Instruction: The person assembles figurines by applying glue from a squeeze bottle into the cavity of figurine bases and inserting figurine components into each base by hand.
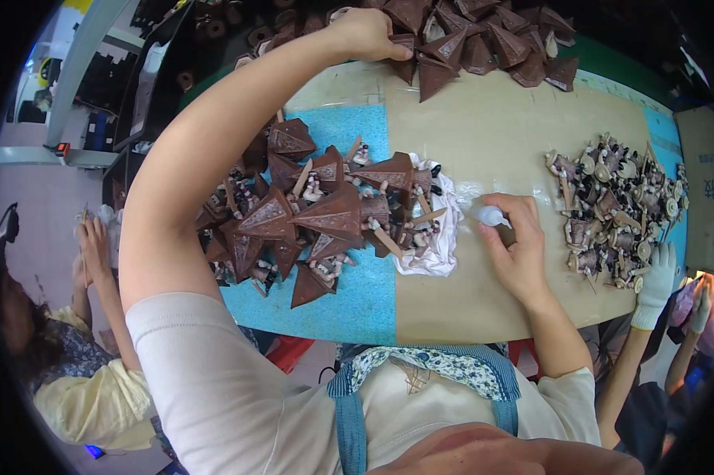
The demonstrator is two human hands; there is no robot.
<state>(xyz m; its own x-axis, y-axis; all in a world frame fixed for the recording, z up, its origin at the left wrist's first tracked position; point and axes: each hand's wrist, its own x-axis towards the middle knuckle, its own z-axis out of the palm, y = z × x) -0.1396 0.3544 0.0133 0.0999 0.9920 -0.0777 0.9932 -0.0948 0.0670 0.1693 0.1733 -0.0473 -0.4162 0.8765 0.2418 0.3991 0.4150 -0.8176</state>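
Note:
My left hand (366, 36) is stretched to the far side of the table, its fingers curled at the left edge of a pile of brown pointed roof pieces (477, 51). It grips one brown roof piece (404, 70), though its fingertips are partly hidden. In my right hand (518, 245) is a small white squeeze bottle (491, 215), its nozzle pointing left. Between my arms, several figurines with brown pointed roofs (325, 218) lie crowded together. A crumpled white cloth (432, 260) lies partly under their right end.
At the right stands a cluster of small brown figurines without roofs (610, 210). A co-worker's gloved hand (656, 289) touches its near edge. Another person's hands (93, 249) show at the left. Brown board and a blue mat (365, 293) cover the table.

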